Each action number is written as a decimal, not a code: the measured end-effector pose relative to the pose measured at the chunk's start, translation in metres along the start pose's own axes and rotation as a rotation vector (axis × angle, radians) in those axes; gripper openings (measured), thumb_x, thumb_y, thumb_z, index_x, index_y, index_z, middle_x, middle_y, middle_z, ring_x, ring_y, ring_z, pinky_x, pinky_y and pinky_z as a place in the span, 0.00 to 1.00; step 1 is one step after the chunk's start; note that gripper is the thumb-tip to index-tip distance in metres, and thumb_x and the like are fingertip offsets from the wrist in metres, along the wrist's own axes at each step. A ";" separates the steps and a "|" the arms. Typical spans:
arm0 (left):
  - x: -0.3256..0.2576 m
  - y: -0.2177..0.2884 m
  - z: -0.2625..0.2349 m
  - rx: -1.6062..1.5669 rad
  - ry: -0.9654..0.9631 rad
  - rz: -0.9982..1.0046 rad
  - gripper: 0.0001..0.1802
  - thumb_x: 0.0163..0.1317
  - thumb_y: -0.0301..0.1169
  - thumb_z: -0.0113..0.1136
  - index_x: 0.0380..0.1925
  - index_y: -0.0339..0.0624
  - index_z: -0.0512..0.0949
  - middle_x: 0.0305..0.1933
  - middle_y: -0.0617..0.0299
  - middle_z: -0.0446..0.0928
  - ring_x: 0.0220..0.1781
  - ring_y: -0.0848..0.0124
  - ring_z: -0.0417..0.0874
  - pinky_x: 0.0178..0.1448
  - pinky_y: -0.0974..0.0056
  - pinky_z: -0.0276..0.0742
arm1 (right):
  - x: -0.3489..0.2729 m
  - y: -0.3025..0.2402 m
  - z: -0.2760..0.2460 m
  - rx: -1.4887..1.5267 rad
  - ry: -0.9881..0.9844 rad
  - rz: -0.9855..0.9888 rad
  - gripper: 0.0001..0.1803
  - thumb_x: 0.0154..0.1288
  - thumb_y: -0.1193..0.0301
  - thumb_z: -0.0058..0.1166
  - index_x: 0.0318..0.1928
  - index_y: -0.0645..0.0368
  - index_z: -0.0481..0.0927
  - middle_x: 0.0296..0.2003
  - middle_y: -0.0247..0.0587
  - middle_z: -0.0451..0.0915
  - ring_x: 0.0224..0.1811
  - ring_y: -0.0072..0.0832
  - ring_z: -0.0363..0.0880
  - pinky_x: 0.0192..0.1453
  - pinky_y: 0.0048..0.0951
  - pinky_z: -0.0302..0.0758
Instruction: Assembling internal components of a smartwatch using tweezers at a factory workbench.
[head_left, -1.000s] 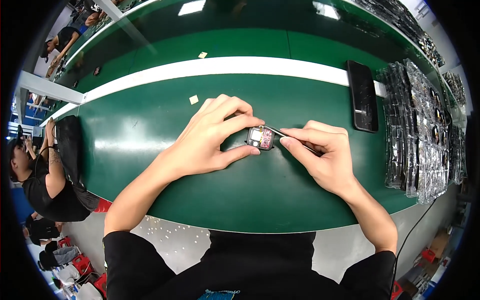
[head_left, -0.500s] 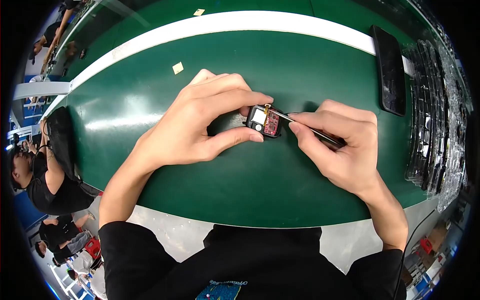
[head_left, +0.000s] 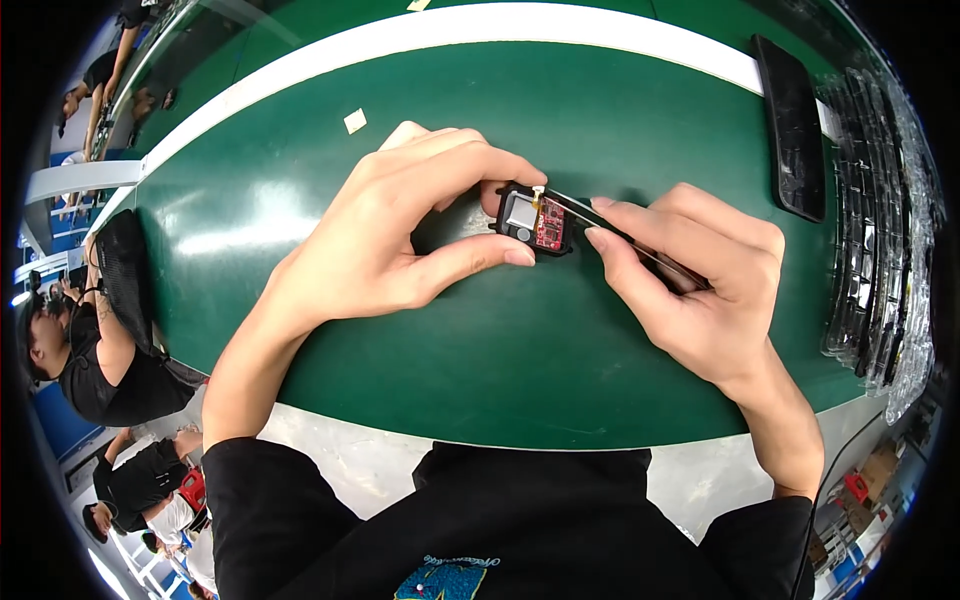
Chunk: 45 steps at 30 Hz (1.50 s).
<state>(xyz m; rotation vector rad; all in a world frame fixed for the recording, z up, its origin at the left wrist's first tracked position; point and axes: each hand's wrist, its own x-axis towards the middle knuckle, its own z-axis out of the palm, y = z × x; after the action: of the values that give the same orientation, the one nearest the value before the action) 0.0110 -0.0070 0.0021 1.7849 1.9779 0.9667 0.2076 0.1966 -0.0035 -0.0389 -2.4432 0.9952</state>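
Between the thumb and fingers of my left hand (head_left: pixel 385 230) is a small open black device casing (head_left: pixel 566 245). Inside it sit a red circuit board (head_left: pixel 550 226), a silver-grey rectangular part (head_left: pixel 521 209) and a round grey disc (head_left: pixel 523 235). A small pale piece (head_left: pixel 539 189) with a yellowish strip shows at the casing's far edge, by my left index fingertip. My right hand (head_left: pixel 705 260) pinches slim metal tweezers (head_left: pixel 577 208). Their tips reach the far right corner of the casing, close to the pale piece; whether they touch it, I cannot tell.
The green tabletop (head_left: pixel 450 380) has a small cream square (head_left: pixel 355 121) at the far left. To the right lie a black tray-like slab (head_left: pixel 790 130) and stacked clear plastic trays (head_left: pixel 875 240). A white bar (head_left: pixel 500 22) crosses the far side. Other people (head_left: pixel 95 340) are at left.
The tweezers' tips have moved from the casing's right side to its far right corner. My right hand has shifted slightly right. The view has tilted a little.
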 end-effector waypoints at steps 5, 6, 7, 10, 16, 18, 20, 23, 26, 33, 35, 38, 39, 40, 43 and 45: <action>0.000 -0.001 0.001 0.001 0.017 0.016 0.31 0.55 0.38 0.86 0.59 0.42 0.89 0.37 0.62 0.82 0.34 0.67 0.70 0.45 0.61 0.67 | 0.000 0.002 0.006 -0.065 0.042 -0.091 0.13 0.57 0.82 0.78 0.44 0.64 0.95 0.24 0.36 0.79 0.18 0.26 0.74 0.21 0.31 0.67; -0.001 -0.002 0.001 0.001 0.020 0.023 0.31 0.55 0.38 0.86 0.59 0.42 0.90 0.37 0.62 0.82 0.34 0.67 0.70 0.45 0.61 0.67 | 0.000 0.002 0.007 -0.078 0.048 -0.105 0.13 0.57 0.82 0.78 0.44 0.63 0.95 0.25 0.35 0.79 0.18 0.27 0.74 0.21 0.32 0.68; -0.001 -0.002 0.001 0.002 0.020 0.021 0.31 0.55 0.38 0.86 0.59 0.42 0.90 0.37 0.62 0.82 0.34 0.67 0.70 0.45 0.61 0.67 | 0.001 0.001 0.007 -0.076 0.047 -0.105 0.13 0.57 0.82 0.78 0.44 0.63 0.95 0.25 0.35 0.79 0.18 0.27 0.74 0.21 0.32 0.68; -0.001 -0.002 0.000 0.020 0.010 0.027 0.31 0.54 0.38 0.86 0.59 0.42 0.90 0.38 0.62 0.83 0.34 0.68 0.70 0.45 0.61 0.67 | 0.001 0.000 0.008 -0.088 0.037 -0.100 0.12 0.57 0.83 0.77 0.44 0.63 0.95 0.24 0.35 0.79 0.18 0.27 0.74 0.21 0.32 0.68; 0.000 0.000 -0.011 -0.065 -0.076 -0.033 0.24 0.63 0.37 0.83 0.57 0.44 0.90 0.43 0.63 0.87 0.43 0.64 0.84 0.56 0.60 0.70 | 0.001 -0.003 0.002 0.172 -0.051 0.106 0.09 0.65 0.84 0.75 0.46 0.67 0.96 0.23 0.34 0.81 0.23 0.17 0.72 0.27 0.25 0.61; 0.000 -0.005 -0.010 -0.049 -0.079 0.005 0.30 0.55 0.41 0.86 0.58 0.43 0.92 0.45 0.62 0.87 0.36 0.69 0.73 0.47 0.63 0.67 | 0.002 -0.001 0.001 0.175 -0.064 0.113 0.09 0.65 0.83 0.75 0.46 0.67 0.96 0.23 0.35 0.81 0.23 0.18 0.72 0.27 0.25 0.61; 0.001 -0.008 -0.007 -0.071 -0.080 -0.003 0.30 0.56 0.42 0.86 0.58 0.43 0.92 0.45 0.62 0.88 0.38 0.69 0.75 0.47 0.63 0.68 | 0.001 0.001 0.001 0.177 -0.078 0.123 0.09 0.65 0.83 0.76 0.46 0.66 0.96 0.23 0.35 0.81 0.23 0.18 0.72 0.27 0.25 0.61; -0.001 -0.004 -0.010 -0.079 -0.077 -0.005 0.30 0.56 0.42 0.86 0.58 0.42 0.92 0.46 0.61 0.88 0.42 0.68 0.79 0.47 0.63 0.69 | 0.001 -0.003 0.000 0.177 -0.080 0.127 0.09 0.65 0.83 0.76 0.45 0.66 0.96 0.23 0.35 0.81 0.23 0.18 0.72 0.27 0.25 0.61; 0.001 -0.006 -0.009 -0.063 -0.085 0.017 0.29 0.57 0.41 0.85 0.57 0.41 0.92 0.46 0.60 0.88 0.44 0.68 0.82 0.47 0.63 0.69 | 0.003 -0.001 -0.001 0.162 -0.093 0.118 0.09 0.65 0.83 0.76 0.45 0.66 0.96 0.23 0.35 0.81 0.23 0.18 0.71 0.27 0.25 0.61; 0.002 -0.006 -0.009 -0.030 -0.095 0.032 0.29 0.58 0.42 0.82 0.58 0.41 0.91 0.46 0.60 0.88 0.43 0.67 0.82 0.47 0.63 0.68 | 0.002 0.001 0.001 0.175 -0.092 0.109 0.09 0.64 0.83 0.76 0.45 0.66 0.96 0.23 0.34 0.80 0.23 0.18 0.71 0.27 0.26 0.61; 0.001 -0.006 -0.010 -0.028 -0.097 0.038 0.29 0.58 0.42 0.81 0.58 0.41 0.91 0.46 0.60 0.88 0.42 0.67 0.81 0.47 0.63 0.68 | 0.002 0.001 0.001 0.172 -0.090 0.110 0.09 0.64 0.83 0.76 0.45 0.66 0.96 0.23 0.34 0.80 0.23 0.18 0.71 0.27 0.26 0.61; 0.000 -0.007 -0.009 -0.022 -0.091 0.055 0.29 0.58 0.43 0.80 0.58 0.41 0.91 0.45 0.60 0.88 0.41 0.67 0.80 0.47 0.63 0.67 | 0.002 0.001 0.001 0.173 -0.094 0.094 0.09 0.64 0.83 0.76 0.45 0.66 0.96 0.23 0.34 0.80 0.22 0.18 0.70 0.27 0.26 0.60; 0.000 -0.008 -0.008 -0.019 -0.085 0.069 0.29 0.59 0.43 0.79 0.58 0.41 0.91 0.45 0.60 0.88 0.41 0.67 0.80 0.47 0.63 0.67 | 0.002 0.002 0.001 0.171 -0.101 0.088 0.09 0.64 0.83 0.76 0.45 0.66 0.96 0.23 0.34 0.80 0.22 0.18 0.70 0.27 0.26 0.60; 0.000 -0.008 -0.008 -0.021 -0.085 0.069 0.29 0.59 0.43 0.79 0.58 0.41 0.91 0.45 0.60 0.88 0.41 0.67 0.80 0.47 0.63 0.67 | 0.002 0.002 0.000 0.168 -0.107 0.083 0.09 0.64 0.83 0.76 0.45 0.66 0.96 0.23 0.34 0.80 0.22 0.18 0.70 0.27 0.26 0.60; 0.002 -0.005 -0.008 -0.018 -0.089 0.050 0.28 0.59 0.43 0.79 0.57 0.41 0.91 0.45 0.59 0.88 0.42 0.67 0.80 0.48 0.63 0.67 | 0.001 0.004 0.002 0.168 -0.099 0.079 0.09 0.64 0.83 0.76 0.45 0.66 0.96 0.22 0.34 0.80 0.22 0.18 0.70 0.26 0.26 0.59; 0.003 -0.001 -0.010 -0.025 -0.100 0.014 0.27 0.59 0.42 0.79 0.56 0.40 0.90 0.46 0.59 0.89 0.42 0.66 0.82 0.49 0.61 0.67 | 0.001 0.002 0.001 0.166 -0.102 0.080 0.09 0.64 0.83 0.76 0.45 0.66 0.96 0.22 0.34 0.80 0.22 0.18 0.70 0.26 0.26 0.59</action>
<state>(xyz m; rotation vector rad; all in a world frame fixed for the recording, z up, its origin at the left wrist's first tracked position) 0.0033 -0.0068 0.0095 1.8000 1.8867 0.8849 0.2056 0.1978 -0.0050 -0.0303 -2.4570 1.2609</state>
